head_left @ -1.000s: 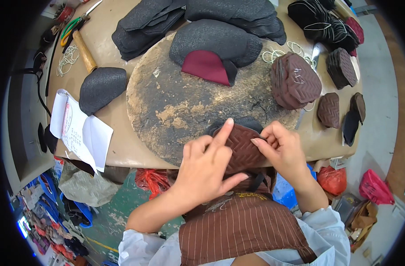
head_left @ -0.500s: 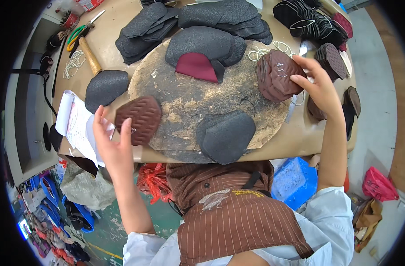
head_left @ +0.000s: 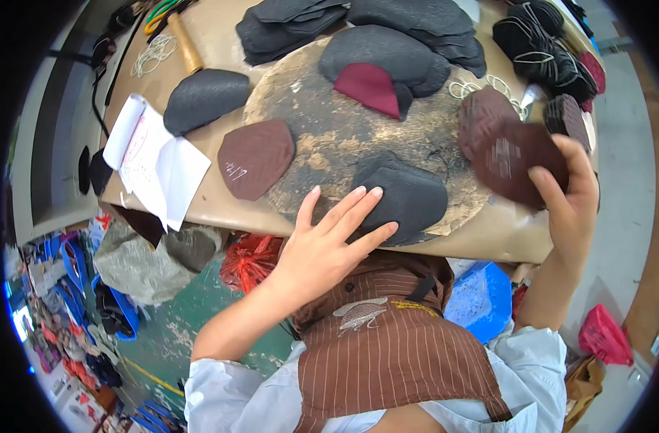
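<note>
My right hand (head_left: pixel 571 180) pinches a dark brown cut piece (head_left: pixel 513 162) by its right edge; motion blurs its pale marks. Partly behind it lies a stack of brown pieces (head_left: pixel 481 115) on the right of the round worn board (head_left: pixel 322 148). My left hand (head_left: pixel 336 234) rests with fingers spread, their tips on a small pile of black textured pieces (head_left: pixel 405 195) at the board's near edge. Another brown piece (head_left: pixel 261 155), rounded and marked in white, overlaps the board's left edge.
Black piles (head_left: pixel 293 32) and a maroon piece (head_left: pixel 369 86) are at the back. Left are a black piece (head_left: pixel 206 101), a paper pad (head_left: pixel 152 155) and a wooden handle (head_left: pixel 185 45). Corded black bundles (head_left: pixel 539 47) sit far right. A blue bin (head_left: pixel 481 299) stands below the table edge.
My left hand has moved from the left brown piece rightward onto the black pile. My right hand has drawn a brown piece off the stack, toward the right and nearer. The view has shifted.
</note>
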`<control>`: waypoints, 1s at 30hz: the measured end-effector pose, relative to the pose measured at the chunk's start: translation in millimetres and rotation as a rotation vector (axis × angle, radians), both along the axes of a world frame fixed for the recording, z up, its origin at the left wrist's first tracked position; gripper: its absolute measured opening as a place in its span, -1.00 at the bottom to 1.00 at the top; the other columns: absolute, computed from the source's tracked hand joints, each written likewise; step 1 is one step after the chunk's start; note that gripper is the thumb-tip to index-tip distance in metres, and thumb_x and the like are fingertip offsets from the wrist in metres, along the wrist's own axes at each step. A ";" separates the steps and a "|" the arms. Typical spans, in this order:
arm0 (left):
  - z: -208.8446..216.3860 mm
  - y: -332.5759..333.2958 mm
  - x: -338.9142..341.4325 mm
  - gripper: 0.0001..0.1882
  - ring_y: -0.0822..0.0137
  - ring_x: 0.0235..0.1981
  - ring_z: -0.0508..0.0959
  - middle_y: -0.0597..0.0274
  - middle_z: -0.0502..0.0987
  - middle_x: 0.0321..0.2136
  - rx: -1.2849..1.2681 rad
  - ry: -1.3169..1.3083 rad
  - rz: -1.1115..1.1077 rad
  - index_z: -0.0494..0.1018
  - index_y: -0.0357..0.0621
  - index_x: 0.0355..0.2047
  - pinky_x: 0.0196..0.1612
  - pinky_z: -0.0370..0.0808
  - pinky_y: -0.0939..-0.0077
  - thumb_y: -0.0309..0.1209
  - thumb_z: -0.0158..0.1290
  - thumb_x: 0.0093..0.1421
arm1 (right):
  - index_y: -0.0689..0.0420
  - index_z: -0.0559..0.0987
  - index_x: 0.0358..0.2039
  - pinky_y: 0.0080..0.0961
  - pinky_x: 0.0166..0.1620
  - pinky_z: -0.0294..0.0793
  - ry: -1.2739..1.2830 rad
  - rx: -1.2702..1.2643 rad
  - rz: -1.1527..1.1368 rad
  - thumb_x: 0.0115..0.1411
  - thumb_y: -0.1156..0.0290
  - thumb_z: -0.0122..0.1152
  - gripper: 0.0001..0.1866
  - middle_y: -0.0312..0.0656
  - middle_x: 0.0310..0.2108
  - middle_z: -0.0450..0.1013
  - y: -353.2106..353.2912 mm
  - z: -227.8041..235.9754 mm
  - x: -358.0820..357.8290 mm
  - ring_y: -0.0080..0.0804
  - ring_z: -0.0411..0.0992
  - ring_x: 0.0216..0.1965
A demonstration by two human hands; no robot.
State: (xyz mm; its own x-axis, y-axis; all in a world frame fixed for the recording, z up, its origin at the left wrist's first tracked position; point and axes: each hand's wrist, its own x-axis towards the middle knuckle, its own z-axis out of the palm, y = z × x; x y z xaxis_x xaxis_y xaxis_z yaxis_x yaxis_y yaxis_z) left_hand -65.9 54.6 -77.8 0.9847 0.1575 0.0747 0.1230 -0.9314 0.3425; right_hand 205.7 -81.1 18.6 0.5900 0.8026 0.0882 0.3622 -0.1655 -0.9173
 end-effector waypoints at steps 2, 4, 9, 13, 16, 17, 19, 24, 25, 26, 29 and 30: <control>5.4 -1.0 -3.2 -0.27 0.09 0.23 0.24 -0.07 0.11 0.26 -0.104 -0.026 0.044 0.37 0.30 0.10 0.21 0.01 -0.06 -0.30 0.30 -0.16 | 0.25 0.49 -0.16 -0.67 -0.12 0.40 0.173 0.002 0.128 0.06 0.64 0.24 -0.71 -0.33 -0.29 0.47 -4.7 -8.1 -10.8 -0.64 0.42 -0.23; 4.4 -9.9 -8.7 -0.28 -0.04 0.26 0.16 -0.26 0.01 0.26 -0.138 -0.061 0.097 0.39 0.27 0.09 0.20 0.03 -0.10 -0.31 0.32 -0.18 | 0.25 0.51 -0.21 -0.67 -0.16 0.41 0.288 -0.137 0.280 0.05 0.62 0.27 -0.75 -0.34 -0.31 0.47 6.5 -20.1 -24.3 -0.66 0.41 -0.25; -15.6 -54.1 -27.3 -0.38 -0.08 0.27 0.07 -0.22 -0.05 0.22 -0.171 -0.162 0.352 0.38 0.31 0.10 0.18 0.07 -0.15 -0.31 0.24 -0.04 | 0.28 0.51 -0.25 -0.67 -0.23 0.42 0.402 -0.142 0.319 0.08 0.59 0.28 -0.80 -0.34 -0.36 0.47 26.4 -56.5 -55.3 -0.70 0.41 -0.29; -27.8 -64.1 -29.7 -0.40 -0.08 0.27 0.05 -0.18 -0.06 0.24 -0.233 -0.154 0.440 0.38 0.29 0.10 0.16 0.07 -0.19 -0.30 0.23 0.00 | 0.27 0.51 -0.26 -0.68 -0.24 0.44 0.297 -0.211 0.293 0.09 0.61 0.27 -0.80 -0.33 -0.36 0.48 35.0 -75.2 -59.5 -0.69 0.42 -0.30; -31.9 -66.2 -32.0 -0.40 -0.07 0.26 0.08 -0.15 -0.04 0.24 -0.242 -0.161 0.442 0.38 0.29 0.10 0.16 0.07 -0.20 -0.31 0.23 -0.01 | 0.27 0.51 -0.26 -0.68 -0.26 0.45 0.359 -0.205 0.257 0.09 0.61 0.27 -0.81 -0.33 -0.38 0.48 32.6 -82.7 -58.9 -0.69 0.43 -0.31; -33.3 -65.8 -32.7 -0.40 -0.06 0.26 0.09 -0.15 -0.04 0.24 -0.244 -0.170 0.439 0.38 0.29 0.09 0.16 0.07 -0.20 -0.31 0.23 -0.01 | 0.27 0.51 -0.26 -0.68 -0.26 0.45 0.362 -0.201 0.253 0.09 0.61 0.28 -0.81 -0.32 -0.38 0.48 30.8 -82.7 -59.7 -0.69 0.43 -0.32; -35.1 -65.5 -33.7 -0.41 -0.05 0.26 0.10 -0.14 -0.02 0.24 -0.248 -0.184 0.438 0.39 0.28 0.09 0.16 0.07 -0.19 -0.32 0.23 -0.01 | 0.27 0.51 -0.27 -0.68 -0.27 0.45 0.349 -0.204 0.257 0.08 0.61 0.28 -0.81 -0.32 -0.38 0.48 29.0 -82.8 -60.0 -0.69 0.43 -0.33; -33.9 -64.3 -34.4 -0.43 -0.04 0.26 0.11 -0.16 -0.01 0.24 -0.267 -0.213 0.432 0.41 0.25 0.07 0.16 0.06 -0.15 -0.33 0.22 -0.01 | 0.27 0.51 -0.28 -0.67 -0.28 0.44 0.266 -0.196 0.267 0.07 0.60 0.30 -0.80 -0.32 -0.40 0.49 27.5 -82.4 -61.0 -0.68 0.43 -0.34; -33.6 -64.1 -34.2 -0.44 -0.04 0.26 0.12 -0.17 0.00 0.24 -0.264 -0.214 0.431 0.41 0.25 0.06 0.16 0.06 -0.14 -0.33 0.22 -0.01 | 0.27 0.51 -0.28 -0.67 -0.29 0.44 0.257 -0.199 0.266 0.07 0.60 0.31 -0.80 -0.32 -0.40 0.49 27.3 -82.5 -61.1 -0.68 0.43 -0.34; -33.7 -63.6 -34.1 -0.44 -0.04 0.26 0.13 -0.17 0.00 0.24 -0.261 -0.216 0.430 0.41 0.26 0.06 0.16 0.06 -0.14 -0.33 0.22 -0.01 | 0.27 0.51 -0.29 -0.67 -0.29 0.44 0.247 -0.203 0.265 0.06 0.60 0.31 -0.80 -0.31 -0.41 0.49 27.5 -83.1 -61.1 -0.68 0.43 -0.34; -34.9 -64.1 -33.9 -0.44 -0.03 0.25 0.15 -0.18 0.02 0.23 -0.267 -0.223 0.439 0.41 0.28 0.06 0.16 0.07 -0.12 -0.33 0.21 -0.02 | 0.28 0.52 -0.30 -0.67 -0.30 0.44 0.191 -0.221 0.277 0.05 0.59 0.32 -0.80 -0.30 -0.42 0.49 29.5 -82.4 -61.0 -0.69 0.43 -0.35; -35.3 -64.4 -33.8 -0.43 -0.03 0.24 0.16 -0.18 0.03 0.23 -0.270 -0.226 0.444 0.41 0.28 0.06 0.16 0.07 -0.12 -0.34 0.21 -0.02 | 0.28 0.52 -0.31 -0.67 -0.30 0.44 0.169 -0.227 0.283 0.05 0.59 0.32 -0.80 -0.30 -0.43 0.50 30.0 -82.3 -60.8 -0.69 0.43 -0.35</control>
State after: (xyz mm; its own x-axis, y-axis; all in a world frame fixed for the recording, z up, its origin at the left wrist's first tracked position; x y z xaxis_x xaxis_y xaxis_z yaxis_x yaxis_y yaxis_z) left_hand -99.7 -9.7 -113.2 0.7840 0.5955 0.1752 0.3789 -0.6827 0.6248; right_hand 144.9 -51.0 -63.7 0.3337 0.9235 -0.1893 0.2700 -0.2860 -0.9194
